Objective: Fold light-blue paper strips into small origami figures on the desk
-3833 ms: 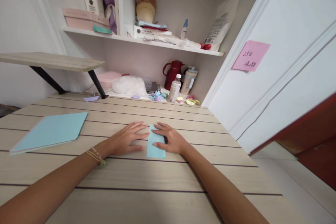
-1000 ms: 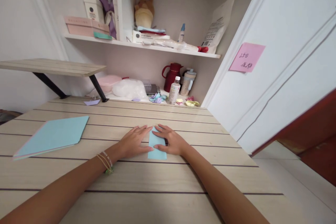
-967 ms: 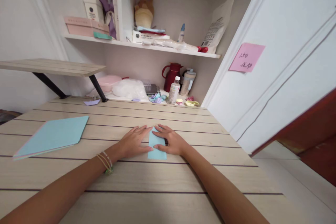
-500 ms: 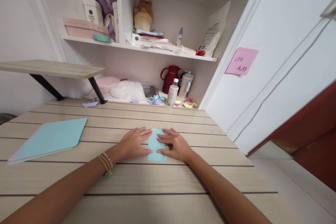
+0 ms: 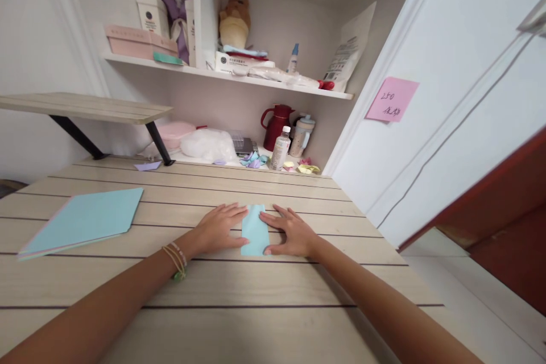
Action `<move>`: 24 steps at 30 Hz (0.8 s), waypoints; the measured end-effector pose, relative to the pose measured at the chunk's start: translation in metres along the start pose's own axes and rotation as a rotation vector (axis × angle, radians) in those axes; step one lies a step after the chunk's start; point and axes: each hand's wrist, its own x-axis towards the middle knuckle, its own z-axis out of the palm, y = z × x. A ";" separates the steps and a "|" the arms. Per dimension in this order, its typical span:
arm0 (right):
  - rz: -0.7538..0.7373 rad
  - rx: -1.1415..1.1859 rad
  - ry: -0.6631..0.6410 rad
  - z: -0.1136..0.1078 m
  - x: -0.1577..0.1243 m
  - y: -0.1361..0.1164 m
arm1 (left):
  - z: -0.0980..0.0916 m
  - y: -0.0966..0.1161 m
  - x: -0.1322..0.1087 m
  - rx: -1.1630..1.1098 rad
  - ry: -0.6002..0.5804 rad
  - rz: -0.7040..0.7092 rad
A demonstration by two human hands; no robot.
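Observation:
A narrow light-blue sheet of paper (image 5: 255,233) lies flat on the wooden table (image 5: 273,281), its long side pointing away from me. Along its left edge rests my left hand (image 5: 222,228), fingers stretched out, with the fingertips and thumb touching the paper. My right hand (image 5: 294,232) is spread at the right edge, its index fingertip and thumb on the paper. Neither hand grips anything. Bracelets (image 5: 177,261) circle my left wrist. Whether the paper is folded double is hard to make out.
To the left lies a stack of coloured paper (image 5: 87,219). A raised wooden stand (image 5: 89,108) on black legs is behind it. Along the back are a plastic bottle (image 5: 280,149), a red jug (image 5: 278,125), paper scraps (image 5: 255,160) and a plastic bag (image 5: 209,145).
My right hand has slid to the right, from over the middle of the paper to its right edge. My left hand keeps its place at the left edge. The view has shifted slightly.

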 end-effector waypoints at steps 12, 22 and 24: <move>0.034 -0.004 -0.101 -0.005 0.000 0.000 | -0.003 0.008 -0.001 0.024 -0.001 -0.062; 0.053 -0.030 -0.207 -0.011 0.008 0.003 | 0.001 0.018 0.003 0.065 -0.054 -0.016; 0.060 -0.047 -0.237 -0.013 0.012 0.003 | -0.005 0.019 0.008 0.091 -0.055 0.124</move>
